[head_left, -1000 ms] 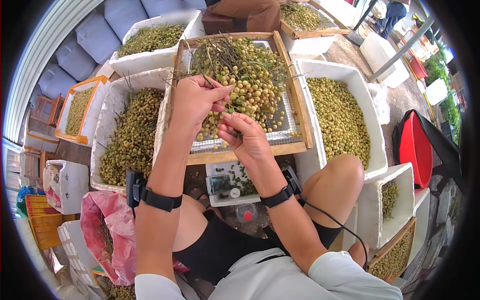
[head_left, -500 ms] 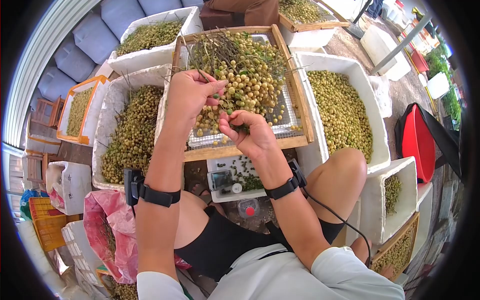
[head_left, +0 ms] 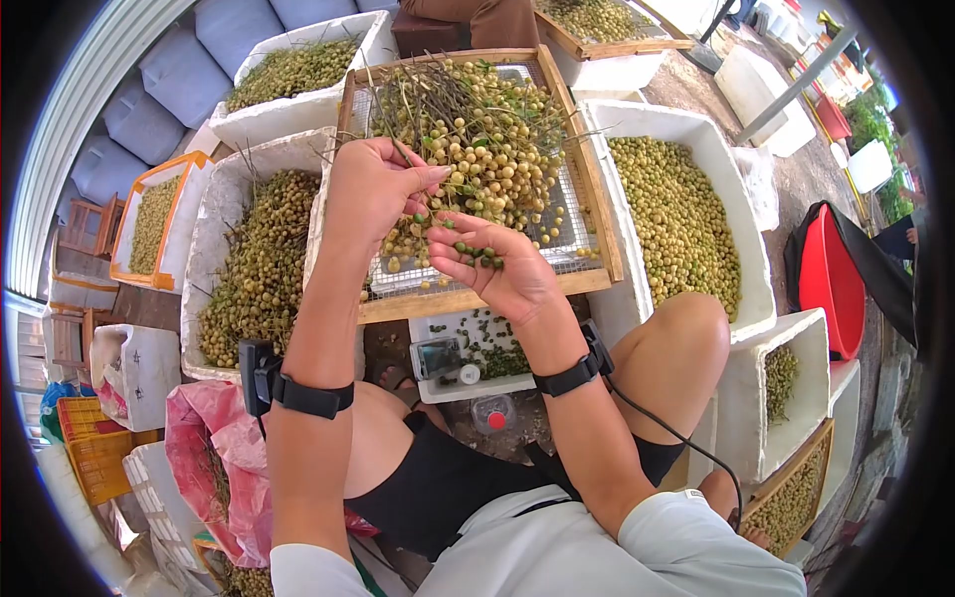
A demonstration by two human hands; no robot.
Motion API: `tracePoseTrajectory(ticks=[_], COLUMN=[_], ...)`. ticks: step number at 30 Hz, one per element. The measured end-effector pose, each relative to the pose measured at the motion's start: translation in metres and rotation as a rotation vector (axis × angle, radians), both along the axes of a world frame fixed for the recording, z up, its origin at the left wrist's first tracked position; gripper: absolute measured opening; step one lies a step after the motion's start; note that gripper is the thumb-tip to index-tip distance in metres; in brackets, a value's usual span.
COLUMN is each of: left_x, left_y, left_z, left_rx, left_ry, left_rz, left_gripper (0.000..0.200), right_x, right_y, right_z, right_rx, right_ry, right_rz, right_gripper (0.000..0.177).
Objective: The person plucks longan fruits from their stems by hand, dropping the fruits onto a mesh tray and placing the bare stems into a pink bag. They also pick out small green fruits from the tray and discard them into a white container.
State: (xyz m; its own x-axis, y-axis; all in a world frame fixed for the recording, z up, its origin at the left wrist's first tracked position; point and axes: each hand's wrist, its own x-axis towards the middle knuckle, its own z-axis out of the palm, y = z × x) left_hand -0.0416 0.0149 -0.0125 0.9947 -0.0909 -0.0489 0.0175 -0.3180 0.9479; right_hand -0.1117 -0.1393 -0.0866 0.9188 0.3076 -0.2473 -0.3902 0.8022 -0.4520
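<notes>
My left hand (head_left: 381, 191) is closed, thumb against fingers, on a thin fruit stem (head_left: 403, 149) above the mesh-bottomed wooden frame (head_left: 463, 301). Cupped just to its right, my right hand (head_left: 507, 267) cradles several small green fruits (head_left: 479, 255) in its curled fingers, its thumb and fingertips close to the lower end of the stem. Beneath both hands, a heap of round yellowish fruits (head_left: 487, 159) with twigs and leaves covers much of the mesh.
Foam boxes of fruit stand at the left (head_left: 254, 269) and right (head_left: 676, 229). Below the frame, a white tray (head_left: 438, 393) holds green fruits and a clear container. A pink bag (head_left: 219, 453) lies at lower left, a red basin (head_left: 834, 289) stands far right. Another person's leg (head_left: 497, 22) shows at top.
My right hand has turned and its fingers have uncurled somewhat, so the green fruits in it now show. My left hand stays nearly in place on the stem.
</notes>
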Motion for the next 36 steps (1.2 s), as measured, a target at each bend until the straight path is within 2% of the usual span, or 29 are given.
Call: tracePoseTrajectory(ticks=[7, 10, 16, 19, 25, 29, 36], left_x=[-0.001, -0.002, -0.004, -0.004, -0.005, -0.009, -0.014], left_y=[-0.004, -0.004, -0.012, -0.012, -0.015, -0.019, -0.023], left_z=[-0.002, -0.002, -0.009, -0.012, -0.009, -0.011, -0.008], left_rx=[0.095, 0.077, 0.12, 0.133, 0.117, 0.215, 0.281], left_ry=[-0.011, -0.004, -0.001, -0.025, -0.027, -0.119, -0.202], left_rz=[-0.033, -0.029, -0.046, -0.04, 0.007, -0.002, -0.021], left_gripper=[0.018, 0.018, 0.019, 0.019, 0.018, 0.018, 0.019], right_x=[0.005, 0.005, 0.005, 0.003, -0.008, -0.009, -0.003], right_y=[-0.004, -0.003, 0.008, 0.01, 0.019, 0.014, 0.012], right_z=[-0.006, -0.005, -0.008, -0.017, -0.014, 0.002, -0.001], right_rx=[-0.138, -0.112, 0.093, 0.115, 0.152, 0.217, 0.024], right_ry=[-0.058, -0.045, 0.208, 0.177, 0.311, 0.192, 0.084], right_rz=[0.042, 0.045, 0.007, -0.012, -0.088, -0.019, -0.03], right_gripper=[0.021, 0.019, 0.02, 0.018, 0.018, 0.027, 0.015])
